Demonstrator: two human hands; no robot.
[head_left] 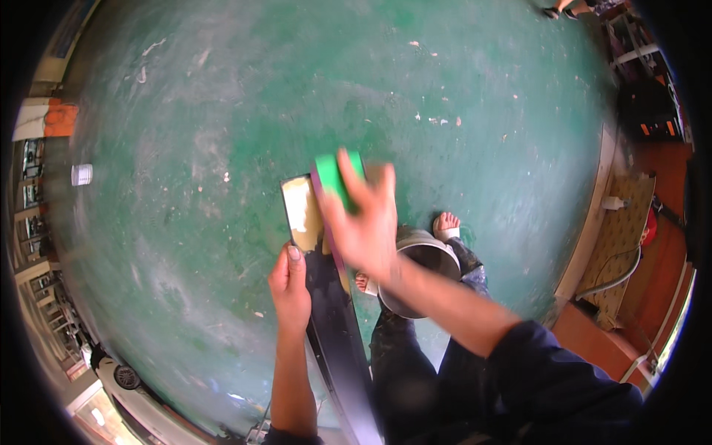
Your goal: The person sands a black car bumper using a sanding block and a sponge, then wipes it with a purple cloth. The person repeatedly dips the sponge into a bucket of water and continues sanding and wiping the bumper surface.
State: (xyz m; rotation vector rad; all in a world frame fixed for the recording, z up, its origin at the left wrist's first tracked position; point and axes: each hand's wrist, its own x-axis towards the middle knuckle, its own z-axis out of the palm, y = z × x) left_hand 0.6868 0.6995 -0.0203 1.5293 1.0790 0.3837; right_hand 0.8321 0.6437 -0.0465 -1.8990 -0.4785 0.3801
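Note:
A long dark panel (326, 297) runs up from the lower edge, with a smooth cream-beige patch of filler (300, 204) at its far end. My left hand (291, 285) grips the panel's left edge just below that patch, thumb on top. Over the panel's far right side, my right hand (365, 222) is closed on a green sanding block (337, 172) with a purple layer along its underside. The fingers of that hand are slightly blurred, and the panel surface beneath the block is hidden.
A bucket (419, 241) stands between my feet, right of the panel. A white can (81, 174) sits on the green floor (245, 96) far left. Shelving and a light-coloured car (119, 382) line the left; a board with a hose (619, 278) lies right. Another person's feet (560, 12) show top right.

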